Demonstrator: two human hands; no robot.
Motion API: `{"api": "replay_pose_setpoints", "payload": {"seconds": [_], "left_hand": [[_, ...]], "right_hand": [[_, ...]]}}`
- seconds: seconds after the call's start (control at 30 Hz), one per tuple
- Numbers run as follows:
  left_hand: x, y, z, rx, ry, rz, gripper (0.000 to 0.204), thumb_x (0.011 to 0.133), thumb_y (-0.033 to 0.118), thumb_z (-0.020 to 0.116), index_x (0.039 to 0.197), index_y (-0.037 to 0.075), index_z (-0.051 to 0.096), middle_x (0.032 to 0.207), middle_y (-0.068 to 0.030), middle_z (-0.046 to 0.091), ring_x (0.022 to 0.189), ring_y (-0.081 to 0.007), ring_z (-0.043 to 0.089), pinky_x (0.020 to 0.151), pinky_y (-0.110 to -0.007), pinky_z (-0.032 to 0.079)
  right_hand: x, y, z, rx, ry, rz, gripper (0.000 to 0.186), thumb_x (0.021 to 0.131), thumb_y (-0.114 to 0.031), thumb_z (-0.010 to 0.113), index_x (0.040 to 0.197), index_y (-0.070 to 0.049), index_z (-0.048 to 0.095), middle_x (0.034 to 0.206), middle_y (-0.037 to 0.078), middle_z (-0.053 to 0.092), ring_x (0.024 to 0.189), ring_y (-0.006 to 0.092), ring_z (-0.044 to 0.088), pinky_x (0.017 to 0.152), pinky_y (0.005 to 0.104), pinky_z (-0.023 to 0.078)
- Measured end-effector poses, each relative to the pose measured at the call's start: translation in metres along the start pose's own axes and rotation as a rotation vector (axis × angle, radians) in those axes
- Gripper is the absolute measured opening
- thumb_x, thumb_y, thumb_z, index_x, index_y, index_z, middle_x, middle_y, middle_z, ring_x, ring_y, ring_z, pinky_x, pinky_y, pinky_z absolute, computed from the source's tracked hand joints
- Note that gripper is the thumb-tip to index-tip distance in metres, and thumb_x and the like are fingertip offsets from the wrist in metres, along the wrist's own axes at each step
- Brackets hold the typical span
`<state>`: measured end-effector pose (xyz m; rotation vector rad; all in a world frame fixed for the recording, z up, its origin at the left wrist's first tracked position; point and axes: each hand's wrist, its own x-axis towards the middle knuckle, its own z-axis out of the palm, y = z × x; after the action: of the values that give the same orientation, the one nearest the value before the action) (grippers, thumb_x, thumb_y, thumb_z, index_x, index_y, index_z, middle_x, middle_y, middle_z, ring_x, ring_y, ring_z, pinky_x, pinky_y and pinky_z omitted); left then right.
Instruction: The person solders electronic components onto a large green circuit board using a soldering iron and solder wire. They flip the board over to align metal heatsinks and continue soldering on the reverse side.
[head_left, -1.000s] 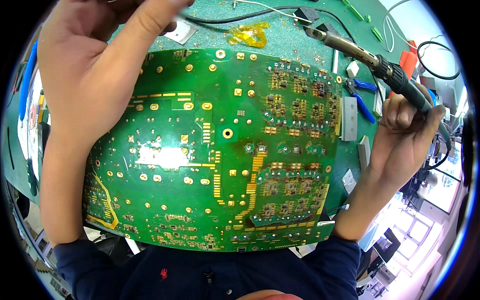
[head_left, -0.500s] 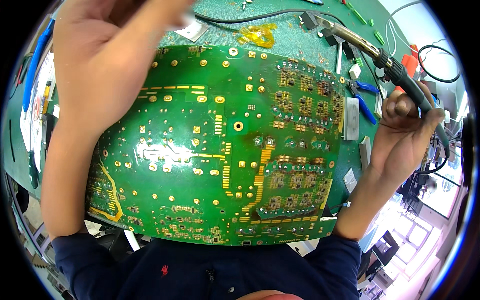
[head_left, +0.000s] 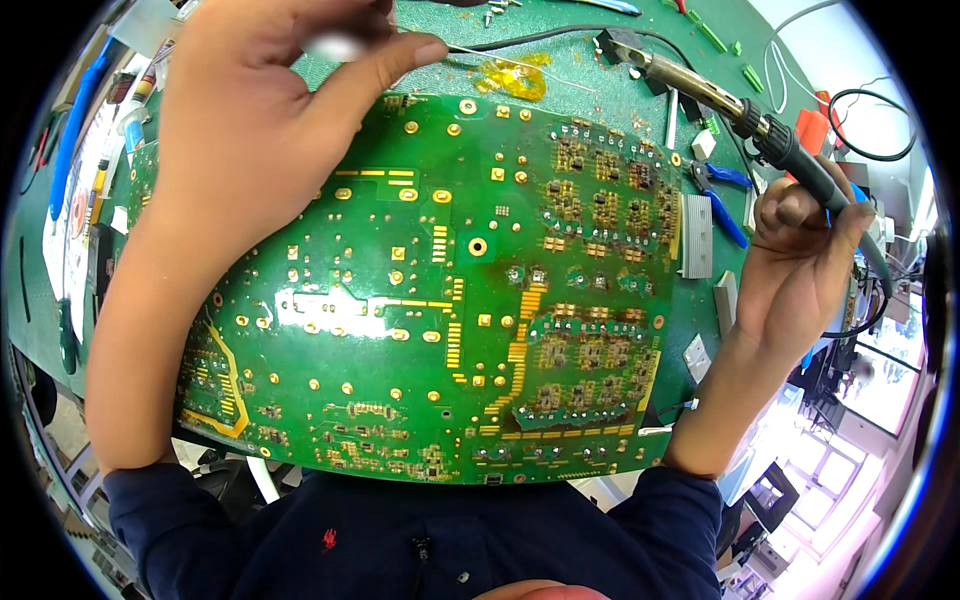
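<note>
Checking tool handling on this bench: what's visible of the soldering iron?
The soldering iron has a worn, metallic-looking barrel, a black ribbed collar and a smooth dark grey handle. The right hand grips the handle between thumb and fingers. The iron slants, its front end toward the picture's upper left, near a dark block; contact there can't be told. A dark cable leaves its rear and bends downward. Whether it is hot doesn't show.

The left hand (head_left: 255, 115) and forearm (head_left: 150, 330) are hiding part of the circuit board (head_left: 425, 270) on the left; the view's far edge is cropping the hand, and glare (head_left: 335, 318) is washing out a left patch.
</note>
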<state>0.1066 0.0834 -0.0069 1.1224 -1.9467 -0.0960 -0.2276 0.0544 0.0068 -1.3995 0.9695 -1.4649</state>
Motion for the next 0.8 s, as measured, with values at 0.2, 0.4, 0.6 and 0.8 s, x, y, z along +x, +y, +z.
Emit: {"api": "replay_pose_setpoints", "payload": {"seconds": [0.2, 0.4, 0.6, 0.8], "left_hand": [[-0.005, -0.011, 0.003, 0.043, -0.022, -0.028, 0.025, 0.083, -0.010, 0.073, 0.105, 0.002, 0.073, 0.087, -0.0075, 0.053, 0.081, -0.0188, 0.061, 0.077, -0.028, 0.053], [-0.006, -0.012, 0.006, -0.125, 0.014, -0.080, 0.035, 0.071, -0.014, 0.074, 0.101, 0.004, 0.071, 0.093, -0.0107, 0.056, 0.084, -0.0272, 0.063, 0.075, -0.035, 0.052], [-0.005, -0.010, 0.002, -0.139, -0.009, -0.125, 0.019, 0.089, -0.002, 0.067, 0.106, 0.003, 0.071, 0.094, -0.0145, 0.067, 0.084, -0.0344, 0.068, 0.075, -0.041, 0.055], [-0.002, -0.006, -0.004, -0.336, 0.017, -0.147, 0.018, 0.091, -0.003, 0.059, 0.105, -0.002, 0.069, 0.092, -0.0163, 0.070, 0.081, -0.0323, 0.070, 0.074, -0.039, 0.055]], "right_hand": [[0.002, 0.003, 0.000, 0.019, 0.043, -0.032, 0.060, 0.111, -0.049, 0.042, 0.126, 0.007, 0.058, 0.075, 0.008, 0.068, 0.071, 0.0182, 0.062, 0.060, 0.0297, 0.043], [-0.003, 0.004, 0.010, 0.040, 0.026, -0.029, 0.047, 0.112, -0.042, 0.044, 0.119, 0.002, 0.057, 0.074, 0.012, 0.067, 0.062, 0.0192, 0.063, 0.057, 0.0312, 0.048], [-0.003, 0.006, 0.014, 0.092, 0.022, 0.023, 0.042, 0.111, -0.040, 0.047, 0.116, 0.001, 0.057, 0.076, 0.012, 0.069, 0.064, 0.0179, 0.066, 0.059, 0.0311, 0.053], [-0.001, 0.005, 0.011, 0.098, 0.040, 0.028, 0.046, 0.111, -0.041, 0.046, 0.123, 0.002, 0.058, 0.080, 0.013, 0.071, 0.067, 0.0189, 0.068, 0.064, 0.0311, 0.054]]}}
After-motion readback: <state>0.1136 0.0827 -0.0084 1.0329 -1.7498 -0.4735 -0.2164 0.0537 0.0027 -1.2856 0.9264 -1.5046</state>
